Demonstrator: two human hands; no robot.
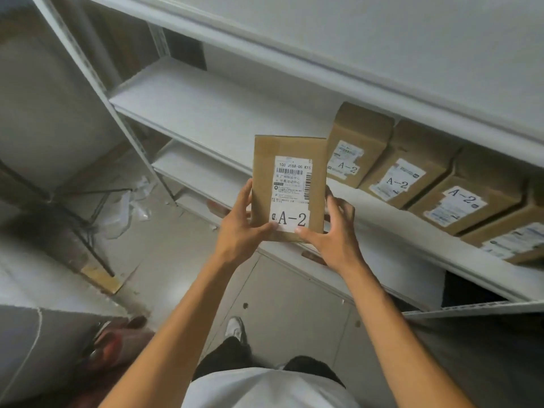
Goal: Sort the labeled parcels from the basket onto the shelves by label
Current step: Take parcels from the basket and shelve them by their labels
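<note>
parcel (290, 187) brown, upright, label "A-2", frame centre, held before the shelf (382, 231) | left hand (240, 228) clasps its lower left edge, thumb on label | right hand (332, 231) clasps its lower right edge | row of A-2 boxes (424, 169) on shelf at 3 o'clock, just beside the parcel

A pale tiled floor (282, 304) lay under grey walls (44, 98), with crumpled plastic (123, 207) near a dark metal stand (88, 219)
</note>
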